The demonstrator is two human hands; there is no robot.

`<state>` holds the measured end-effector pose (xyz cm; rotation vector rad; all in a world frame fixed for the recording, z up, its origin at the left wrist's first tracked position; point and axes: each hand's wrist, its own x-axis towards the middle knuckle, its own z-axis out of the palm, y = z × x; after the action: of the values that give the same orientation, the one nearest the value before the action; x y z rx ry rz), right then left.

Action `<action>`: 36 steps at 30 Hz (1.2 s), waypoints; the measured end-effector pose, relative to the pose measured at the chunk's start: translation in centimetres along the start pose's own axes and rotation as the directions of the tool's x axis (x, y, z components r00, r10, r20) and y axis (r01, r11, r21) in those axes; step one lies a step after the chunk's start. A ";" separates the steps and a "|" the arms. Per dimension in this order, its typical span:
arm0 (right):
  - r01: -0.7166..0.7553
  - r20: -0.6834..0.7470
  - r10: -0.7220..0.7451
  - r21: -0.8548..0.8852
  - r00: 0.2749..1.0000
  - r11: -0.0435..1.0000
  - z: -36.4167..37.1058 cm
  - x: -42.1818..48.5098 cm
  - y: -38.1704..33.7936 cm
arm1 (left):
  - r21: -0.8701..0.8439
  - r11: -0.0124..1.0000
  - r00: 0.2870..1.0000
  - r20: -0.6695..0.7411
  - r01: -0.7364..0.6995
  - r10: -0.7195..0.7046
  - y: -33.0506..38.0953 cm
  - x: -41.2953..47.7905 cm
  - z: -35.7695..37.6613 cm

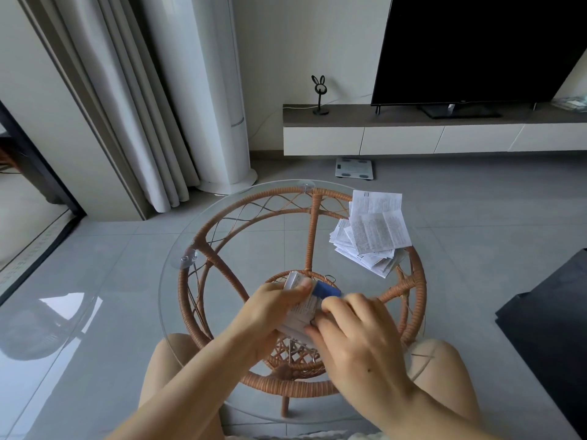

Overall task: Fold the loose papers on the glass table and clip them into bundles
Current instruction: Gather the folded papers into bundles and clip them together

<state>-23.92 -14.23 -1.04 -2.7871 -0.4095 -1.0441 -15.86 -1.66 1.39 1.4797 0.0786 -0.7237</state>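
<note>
Head, left hand (273, 308), right hand (355, 338) gripping illegible papers (304, 308)

You are in the living room of a home. At the upper right of the frame a large dark television (476, 49) stands on a long, low cabinet (397, 139) with white drawer fronts, set against the wall. A small rabbit-eared ornament (320, 95) sits at the cabinet's left end. Just in front of the cabinet, a bathroom scale (354, 168) lies on the grey tiled floor (95, 265). At the upper left, pale floor-length curtains (136, 106) hang beside a tall white column-shaped appliance (219, 90) on a round base. In the lower centre, close before you, is a round glass table (254, 249) on a woven rattan frame (313, 230).
</note>
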 end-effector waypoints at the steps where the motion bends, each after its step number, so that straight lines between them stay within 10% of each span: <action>1: -0.001 0.034 0.001 -0.002 0.999 1.000 0.1 -0.4 0.0 | 0.006 1.000 1.000 -0.011 -0.010 0.010 0.1 0.0 -0.1; 10: -0.333 0.214 0.270 0.357 0.939 0.873 -1.0 1.8 3.3 | 0.167 0.971 0.976 0.163 -0.174 0.147 -0.1 -0.5 -1.5; 14: -0.500 0.471 0.264 0.497 0.842 0.709 -1.2 2.3 3.9 | 0.162 0.944 0.951 0.168 -0.287 0.260 -0.3 -0.5 -1.7; 27: -0.657 0.643 0.196 0.632 0.741 0.411 -0.2 3.5 3.7 | 0.523 0.709 0.873 0.171 -0.473 0.457 0.4 0.2 -2.2; 36: -0.712 0.544 0.480 0.635 0.688 0.300 2.6 6.6 5.6 | 0.226 0.927 0.953 0.031 -0.299 0.300 2.3 2.7 -3.0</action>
<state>-15.89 -17.70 1.19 -1.8615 0.1644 -0.1655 -11.47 -0.14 1.70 1.6668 -0.2325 -0.4913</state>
